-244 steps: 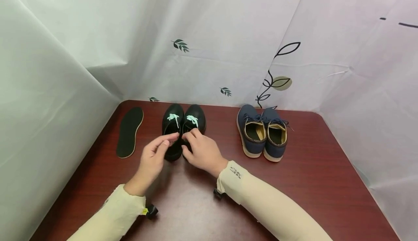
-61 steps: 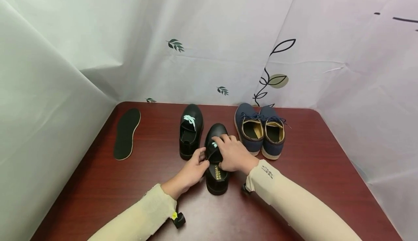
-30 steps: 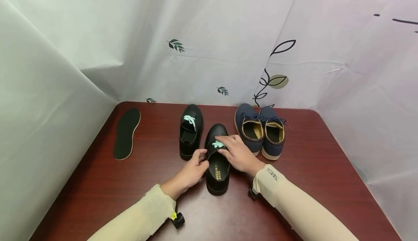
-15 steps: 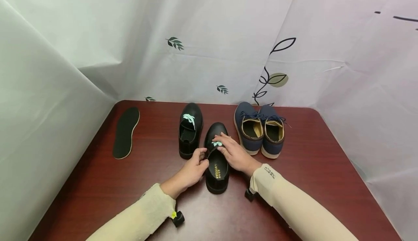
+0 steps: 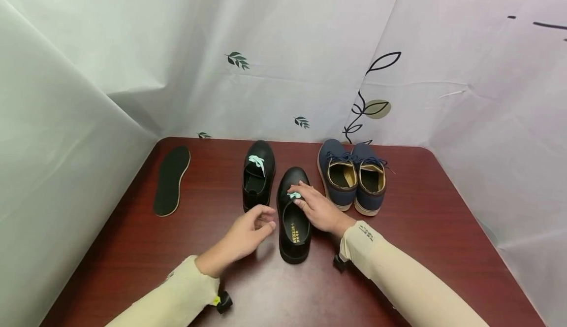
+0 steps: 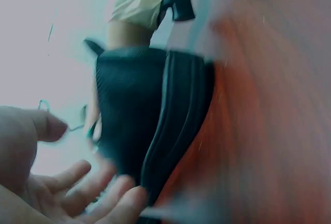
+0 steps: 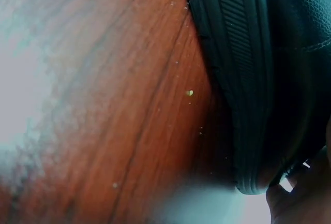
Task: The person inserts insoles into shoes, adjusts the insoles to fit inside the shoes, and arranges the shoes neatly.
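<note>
A black leather shoe (image 5: 292,181) with a mint-green lace bow stands on the table, toe pointing away, gold lettering on its insole. My right hand (image 5: 322,210) holds it at the upper, fingers over the bow and thumb at the edge of the opening. To its left, my left hand (image 5: 243,231) hovers apart from the shoe, thumb and fingers loosely bent with nothing between them. In the left wrist view the shoe's side (image 6: 134,100) rises beyond the fingers. The right wrist view shows its ridged sole (image 7: 232,53). Farther back stands the matching black shoe (image 5: 254,149).
A loose dark insole (image 5: 172,181) with a pale edge lies at the back left of the reddish-brown table (image 5: 212,189). Two navy lace-up shoes (image 5: 332,150) stand together at the back right. White patterned sheeting (image 5: 283,46) encloses the table's back and sides.
The right-hand black shoe has come nearer from beside its mate, which has shifted right. Just now my left hand has pulled back leftward off the shoe; my right hand stays on it.
</note>
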Demonstrator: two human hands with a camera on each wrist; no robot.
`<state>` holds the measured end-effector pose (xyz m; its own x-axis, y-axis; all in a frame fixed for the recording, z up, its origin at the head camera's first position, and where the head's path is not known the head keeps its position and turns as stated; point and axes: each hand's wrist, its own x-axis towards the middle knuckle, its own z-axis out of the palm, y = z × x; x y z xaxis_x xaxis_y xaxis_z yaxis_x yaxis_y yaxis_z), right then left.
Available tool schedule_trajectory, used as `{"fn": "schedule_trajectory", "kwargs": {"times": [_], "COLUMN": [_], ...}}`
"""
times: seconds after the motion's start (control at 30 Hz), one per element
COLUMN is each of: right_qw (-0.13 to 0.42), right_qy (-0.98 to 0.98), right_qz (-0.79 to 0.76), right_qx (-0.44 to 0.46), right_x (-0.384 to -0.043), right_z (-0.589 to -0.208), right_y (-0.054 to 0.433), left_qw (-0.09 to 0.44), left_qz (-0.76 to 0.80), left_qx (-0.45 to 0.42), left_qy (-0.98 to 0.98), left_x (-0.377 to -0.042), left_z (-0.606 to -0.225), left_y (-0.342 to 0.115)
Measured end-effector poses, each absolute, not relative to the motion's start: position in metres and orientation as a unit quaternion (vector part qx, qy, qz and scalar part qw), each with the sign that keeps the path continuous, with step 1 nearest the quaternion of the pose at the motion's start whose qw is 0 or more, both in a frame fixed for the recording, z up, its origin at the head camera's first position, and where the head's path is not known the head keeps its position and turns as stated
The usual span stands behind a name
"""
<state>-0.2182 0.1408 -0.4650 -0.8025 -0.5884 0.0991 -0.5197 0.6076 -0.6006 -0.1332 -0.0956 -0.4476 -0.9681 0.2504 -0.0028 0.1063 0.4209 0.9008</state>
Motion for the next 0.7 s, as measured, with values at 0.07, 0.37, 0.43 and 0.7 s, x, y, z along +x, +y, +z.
{"fn": "schedule_trajectory", "kwargs": {"times": [0.07, 0.37, 0.43, 0.7], "right_qw": [0.051, 0.061, 0.057, 0.045], "right_qy": [0.896, 0.899, 0.899, 0.900], "right_qz": [-0.310, -0.298, -0.294, -0.280], "right_qx": [-0.313, -0.314, -0.319, -0.331], "right_x": [-0.219, -0.219, -0.219, -0.221], "right_z": [-0.464, -0.465, -0.465, -0.461], "right_y": [0.141, 0.140, 0.140, 0.139], "left_qw": [0.058, -0.028, -0.023, -0.074], "left_qz": [0.517, 0.424, 0.434, 0.354], "left_qx": [0.108, 0.069, 0.050, -0.025], "left_qy": [0.847, 0.903, 0.899, 0.932], "left_x": [-0.132, -0.146, -0.154, -0.172], "left_z": [-0.443, -0.429, -0.427, -0.425], "left_y": [-0.108, -0.186, -0.208, -0.271]}}
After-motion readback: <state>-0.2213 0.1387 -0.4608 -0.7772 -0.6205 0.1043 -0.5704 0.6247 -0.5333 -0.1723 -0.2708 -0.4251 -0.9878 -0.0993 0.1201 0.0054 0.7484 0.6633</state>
